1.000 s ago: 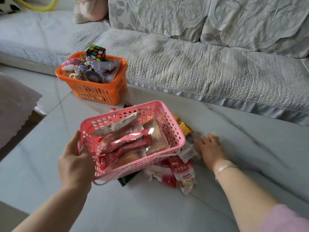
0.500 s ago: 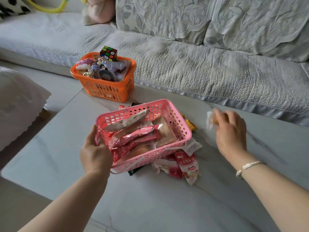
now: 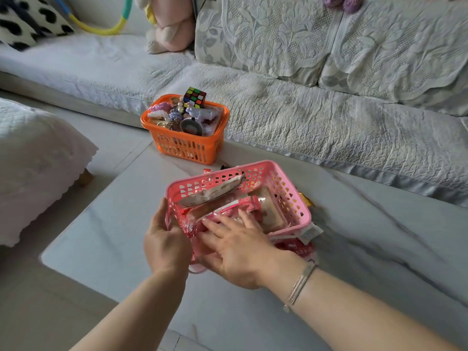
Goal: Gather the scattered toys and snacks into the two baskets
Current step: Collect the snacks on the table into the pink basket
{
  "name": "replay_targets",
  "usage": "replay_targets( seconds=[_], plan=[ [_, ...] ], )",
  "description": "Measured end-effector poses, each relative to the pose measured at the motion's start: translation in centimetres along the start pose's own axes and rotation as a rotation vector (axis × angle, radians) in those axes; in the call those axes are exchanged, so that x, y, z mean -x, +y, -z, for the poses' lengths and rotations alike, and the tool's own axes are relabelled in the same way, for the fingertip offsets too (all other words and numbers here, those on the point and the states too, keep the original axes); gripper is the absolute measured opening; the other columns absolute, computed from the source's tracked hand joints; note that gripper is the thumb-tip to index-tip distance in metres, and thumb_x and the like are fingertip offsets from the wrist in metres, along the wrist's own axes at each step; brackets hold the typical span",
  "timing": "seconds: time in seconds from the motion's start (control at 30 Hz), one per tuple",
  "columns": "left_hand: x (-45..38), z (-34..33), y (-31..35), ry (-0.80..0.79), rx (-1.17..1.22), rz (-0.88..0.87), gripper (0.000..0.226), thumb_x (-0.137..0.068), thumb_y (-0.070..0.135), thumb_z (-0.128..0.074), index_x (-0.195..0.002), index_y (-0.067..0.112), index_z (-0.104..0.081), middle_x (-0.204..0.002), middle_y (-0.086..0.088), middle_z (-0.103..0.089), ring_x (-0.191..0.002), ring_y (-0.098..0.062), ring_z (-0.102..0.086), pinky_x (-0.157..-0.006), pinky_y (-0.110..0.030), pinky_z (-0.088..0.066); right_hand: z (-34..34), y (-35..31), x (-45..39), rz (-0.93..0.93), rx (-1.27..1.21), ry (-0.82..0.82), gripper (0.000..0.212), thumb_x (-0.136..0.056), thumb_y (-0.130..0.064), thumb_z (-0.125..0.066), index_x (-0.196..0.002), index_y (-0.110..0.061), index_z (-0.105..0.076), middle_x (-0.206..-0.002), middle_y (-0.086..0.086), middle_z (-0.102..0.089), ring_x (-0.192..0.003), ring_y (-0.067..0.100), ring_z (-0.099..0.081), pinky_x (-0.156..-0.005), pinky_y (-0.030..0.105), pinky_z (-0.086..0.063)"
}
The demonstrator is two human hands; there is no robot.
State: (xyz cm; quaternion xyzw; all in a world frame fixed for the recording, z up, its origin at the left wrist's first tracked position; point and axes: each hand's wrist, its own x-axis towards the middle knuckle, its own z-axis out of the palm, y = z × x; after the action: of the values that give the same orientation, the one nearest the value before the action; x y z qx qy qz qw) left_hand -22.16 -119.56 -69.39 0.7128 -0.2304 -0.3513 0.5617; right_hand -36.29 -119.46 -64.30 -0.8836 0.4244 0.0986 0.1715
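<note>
A pink basket (image 3: 291, 191) full of snack packets (image 3: 215, 193) is tilted up over the marble table. My left hand (image 3: 164, 239) grips its near-left corner. My right hand (image 3: 235, 247) lies flat over the packets at the basket's near edge, fingers straight and pressing on them; whatever lies under the palm is hidden. More red and white snack packets (image 3: 301, 247) stick out from under the basket on the right, with a yellow wrapper (image 3: 305, 200) behind them. An orange basket (image 3: 187, 148) filled with toys, a Rubik's cube (image 3: 194, 97) on top, stands at the table's far edge.
A grey quilted sofa (image 3: 316, 117) runs along the far side of the table (image 3: 379, 236). A pink plush toy (image 3: 172, 26), a hoop and a spotted cushion (image 3: 22, 21) lie on it. A white covered seat (image 3: 33, 160) stands to the left, past the table's corner.
My right hand picked a small packet off the table to the right of the pink basket and brought it into the basket. The left hand kept holding the basket.
</note>
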Motion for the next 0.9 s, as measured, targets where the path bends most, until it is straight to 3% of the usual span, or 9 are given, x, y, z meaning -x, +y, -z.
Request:
replay_targets(
  seconds=[0.27, 0.33, 0.4, 0.47, 0.53, 0.57, 0.63, 0.7, 0.9],
  plan=[
    [-0.7, 2.9, 0.3, 0.001, 0.013, 0.001, 0.042, -0.102, 0.018, -0.055, -0.141, 0.034, -0.057, -0.130, 0.005, -0.067, -0.106, -0.018, -0.066, -0.102, -0.044, -0.052, -0.2, -1.6, 0.4, 0.033, -0.078, 0.087, 0.082, -0.080, -0.074, -0.004, -0.149, -0.034, -0.023, -0.161, -0.008, -0.005, -0.147, 0.013, 0.002, -0.117, 0.047, 0.009],
    [-1.0, 3.7, 0.4, 0.016, 0.004, 0.002, 0.045, -0.101, 0.015, -0.054, -0.142, 0.034, -0.056, -0.133, 0.005, -0.066, -0.103, -0.017, -0.066, -0.100, -0.044, -0.053, -0.6, -0.9, 1.0, 0.040, -0.123, 0.276, 0.066, -0.091, -0.063, -0.017, -0.148, -0.032, -0.028, -0.160, -0.006, -0.010, -0.148, 0.015, -0.005, -0.118, 0.044, 0.007],
    [-1.1, 4.6, 0.6, 0.026, -0.004, -0.002, 0.044, -0.102, 0.018, -0.053, -0.143, 0.034, -0.054, -0.135, 0.006, -0.064, -0.105, -0.017, -0.066, -0.099, -0.044, -0.054, -1.0, 0.4, 1.7, 0.013, -0.173, 0.552, 0.057, -0.096, -0.053, -0.027, -0.146, -0.026, -0.037, -0.158, 0.000, -0.021, -0.146, 0.019, -0.017, -0.119, 0.043, -0.004],
    [-1.2, 5.3, 0.6, 0.037, -0.014, -0.002, 0.044, -0.102, 0.021, -0.053, -0.144, 0.035, -0.053, -0.137, 0.006, -0.063, -0.109, -0.019, -0.067, -0.099, -0.046, -0.054, -1.7, 2.6, 2.4, -0.105, -0.223, 0.811, 0.053, -0.098, -0.044, -0.033, -0.143, -0.018, -0.042, -0.154, 0.006, -0.031, -0.143, 0.021, -0.027, -0.117, 0.041, -0.020],
    [-1.1, 5.7, 0.5, 0.056, 0.003, 0.003, 0.044, -0.102, 0.022, -0.053, -0.144, 0.035, -0.053, -0.137, 0.006, -0.063, -0.110, -0.019, -0.067, -0.099, -0.046, -0.055, -2.9, 5.3, 3.3, -0.323, -0.243, 0.946, 0.051, -0.095, -0.034, -0.040, -0.142, -0.014, -0.044, -0.152, 0.011, -0.033, -0.139, 0.026, -0.032, -0.115, 0.039, -0.026],
    [-1.1, 5.8, 0.5, 0.063, 0.014, 0.005, 0.044, -0.102, 0.022, -0.054, -0.144, 0.035, -0.053, -0.137, 0.006, -0.064, -0.111, -0.019, -0.067, -0.099, -0.046, -0.054, -3.8, 6.7, 3.7, -0.454, -0.245, 0.900, 0.053, -0.093, -0.030, -0.044, -0.144, -0.014, -0.040, -0.155, 0.013, -0.027, -0.140, 0.029, -0.029, -0.115, 0.041, -0.025],
    [-0.9, 5.8, 0.2, 0.069, 0.026, 0.024, 0.043, -0.102, 0.024, -0.056, -0.143, 0.036, -0.053, -0.136, 0.007, -0.064, -0.111, -0.019, -0.068, -0.098, -0.046, -0.055, -6.7, 9.2, 4.9, -0.681, -0.243, 0.573, 0.068, -0.092, -0.033, -0.052, -0.152, -0.021, -0.021, -0.161, 0.010, -0.001, -0.146, 0.030, -0.010, -0.117, 0.044, -0.017],
    [-0.5, 5.6, -0.1, 0.072, 0.040, 0.037, 0.043, -0.102, 0.025, -0.057, -0.143, 0.035, -0.053, -0.135, 0.005, -0.064, -0.108, -0.019, -0.069, -0.096, -0.047, -0.056, -9.9, 10.7, 6.1, -0.773, -0.186, 0.278, 0.082, -0.090, -0.045, -0.052, -0.153, -0.029, -0.003, -0.159, 0.007, 0.017, -0.147, 0.030, 0.005, -0.118, 0.044, -0.013],
    [1.3, 4.9, -1.3, 0.091, 0.082, 0.047, 0.044, -0.101, 0.027, -0.058, -0.144, 0.032, -0.053, -0.132, 0.003, -0.065, -0.106, -0.020, -0.070, -0.096, -0.047, -0.056, -14.3, 12.3, 5.6, -0.843, -0.233, 0.012, 0.088, -0.087, -0.024, -0.049, -0.149, -0.037, 0.013, -0.156, 0.002, 0.029, -0.145, 0.032, 0.015, -0.117, 0.048, -0.008]
  ],
)
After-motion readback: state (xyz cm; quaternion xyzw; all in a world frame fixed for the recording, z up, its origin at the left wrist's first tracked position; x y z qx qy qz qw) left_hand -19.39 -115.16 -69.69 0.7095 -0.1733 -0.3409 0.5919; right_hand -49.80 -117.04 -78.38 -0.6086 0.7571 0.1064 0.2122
